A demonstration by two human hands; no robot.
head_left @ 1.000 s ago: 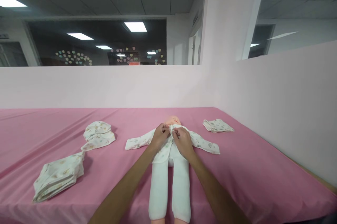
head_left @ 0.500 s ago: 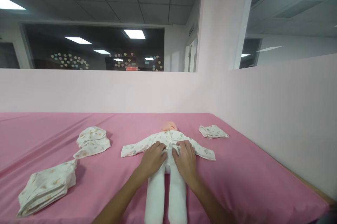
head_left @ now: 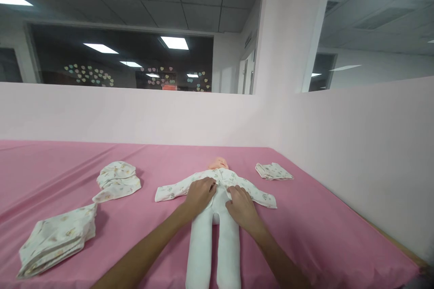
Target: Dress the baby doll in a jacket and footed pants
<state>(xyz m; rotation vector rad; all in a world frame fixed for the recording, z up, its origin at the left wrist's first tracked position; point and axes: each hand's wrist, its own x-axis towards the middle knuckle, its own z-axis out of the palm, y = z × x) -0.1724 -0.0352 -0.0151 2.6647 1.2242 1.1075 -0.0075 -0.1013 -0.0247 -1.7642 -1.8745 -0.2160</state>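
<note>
A baby doll (head_left: pixel 219 163) lies on its back on the pink sheet, with its head at the far end and its white legs (head_left: pixel 200 253) towards me. It wears a white printed baby top (head_left: pixel 183 187), both sleeves spread out sideways. My left hand (head_left: pixel 201 196) is closed at the left side of the top's front, thumb and fingers pinching the cloth near the middle. Curled over the front's right side, my right hand (head_left: pixel 242 205) grips the lower edge of the top. My fingers hide part of the hem.
Pink sheeting (head_left: pixel 135 243) covers the bed. On the left lie a folded printed cloth (head_left: pixel 59 237) and a crumpled printed garment (head_left: pixel 118 180). Another folded cloth (head_left: pixel 274 171) rests right of the doll's head. A low pale wall (head_left: pixel 135 117) with windows borders the back and right.
My left hand has moved slightly up, closer to the middle of the top. My right hand has shifted slightly lower, and more of the doll's white waist shows between the hands.
</note>
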